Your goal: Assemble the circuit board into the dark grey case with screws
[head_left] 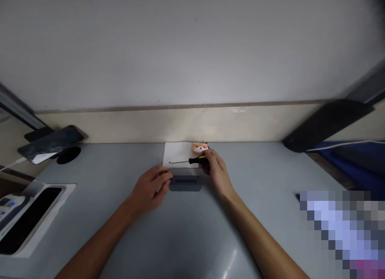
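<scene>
A small dark grey box with a row of vent slots lies on the grey table in front of me. My left hand rests against its left end, fingers curled onto it. My right hand is closed round the black and yellow handle of a thin screwdriver, whose shaft points left and lies over a white sheet of paper. An orange and white animal figure sits on the paper just behind my right hand.
A phone leans on a stand at the back left, above a round black hole. A white and black device stands at the left edge. At the right lie a black slanted object and blue fabric.
</scene>
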Demonstrator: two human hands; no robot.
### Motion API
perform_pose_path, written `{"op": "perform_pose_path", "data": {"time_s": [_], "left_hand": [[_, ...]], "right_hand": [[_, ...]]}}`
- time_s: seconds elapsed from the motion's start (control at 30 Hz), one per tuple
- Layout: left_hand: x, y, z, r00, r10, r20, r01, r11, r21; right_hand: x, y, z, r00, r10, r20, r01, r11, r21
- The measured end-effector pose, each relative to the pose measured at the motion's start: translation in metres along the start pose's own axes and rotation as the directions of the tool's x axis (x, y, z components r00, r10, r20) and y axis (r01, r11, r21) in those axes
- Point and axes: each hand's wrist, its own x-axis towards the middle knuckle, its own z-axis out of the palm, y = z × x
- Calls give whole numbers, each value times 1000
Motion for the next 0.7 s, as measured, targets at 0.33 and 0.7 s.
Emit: {"op": "perform_pose_path", "data": {"time_s": [0.33,0.7], "left_hand": [[-6,4,6,999,-29,-19,28,998,-62],[-5,13,11,999,48,11,-48,998,44]], "right_hand": [[0,17,5,993,16,119,-2,993,-118],[5,18,-2,997,-11,81,20,993,-113]]}}
